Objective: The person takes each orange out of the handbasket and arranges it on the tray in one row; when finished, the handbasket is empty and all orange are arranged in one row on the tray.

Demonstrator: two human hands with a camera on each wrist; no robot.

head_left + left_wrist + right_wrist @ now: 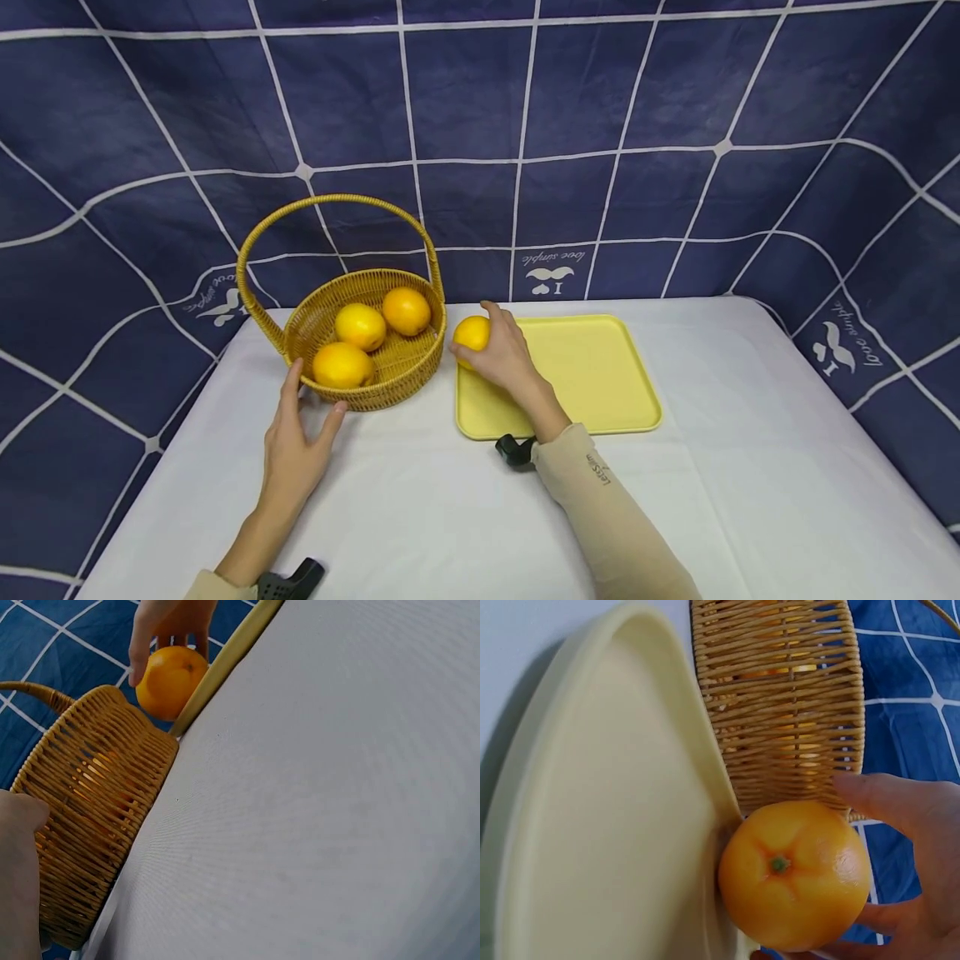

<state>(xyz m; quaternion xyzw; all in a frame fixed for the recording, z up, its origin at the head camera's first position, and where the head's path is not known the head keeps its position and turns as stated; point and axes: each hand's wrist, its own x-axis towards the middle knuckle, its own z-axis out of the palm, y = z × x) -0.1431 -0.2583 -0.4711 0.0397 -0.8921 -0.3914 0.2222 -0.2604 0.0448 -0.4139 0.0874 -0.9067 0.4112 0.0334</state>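
My right hand (pixel 504 353) holds an orange (pixel 471 332) at the left end of the yellow tray (pixel 577 375), with thumb and fingers on either side. In the right wrist view the orange (pixel 795 875), green stem spot showing, overlaps the tray's rim (pixel 705 742). My left hand (pixel 298 446) is at the near left side of a wicker basket (pixel 397 386), its extended fingers at the rim and thumb low by the front wall. Three oranges (pixel 342 365) lie inside the basket. In the left wrist view the thumb (pixel 28 812) lies against the weave; the other fingers are hidden.
A tall arched handle (pixel 337 198) rises over the basket, which stands close to the tray's left side. Under both is a white tablecloth (pixel 420 500). Dark blue checked cloth (pixel 465 108) hangs behind and at both sides.
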